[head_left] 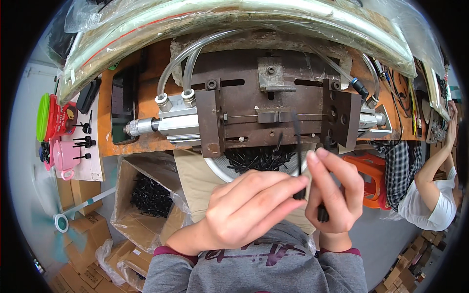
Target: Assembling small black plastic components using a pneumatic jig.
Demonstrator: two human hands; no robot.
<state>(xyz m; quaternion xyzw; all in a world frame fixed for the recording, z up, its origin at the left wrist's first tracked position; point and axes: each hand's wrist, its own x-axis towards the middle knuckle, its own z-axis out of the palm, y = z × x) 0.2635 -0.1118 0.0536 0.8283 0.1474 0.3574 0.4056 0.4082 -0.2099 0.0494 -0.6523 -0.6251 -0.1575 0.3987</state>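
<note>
Rods (299,163) sit between closed fingers of left hand (251,202) and right hand (337,190), none seen in far fixture (210,122), finished share of heaps (259,158) unclear.

The upper end of the rod (297,141) blurs against the machine (244,132), and the fingertips of the left hand (254,200) partly cover its lower part. A second rod (322,214) is mostly hidden by the right hand (339,190). The machine hides the far side of the bowl (215,168). Black pieces (151,196) in the carton (128,172) are too small and tangled to tell singly. The blades of the fan (61,223) blur, and the view's dark rim cuts off a co-worker (435,205).
</note>
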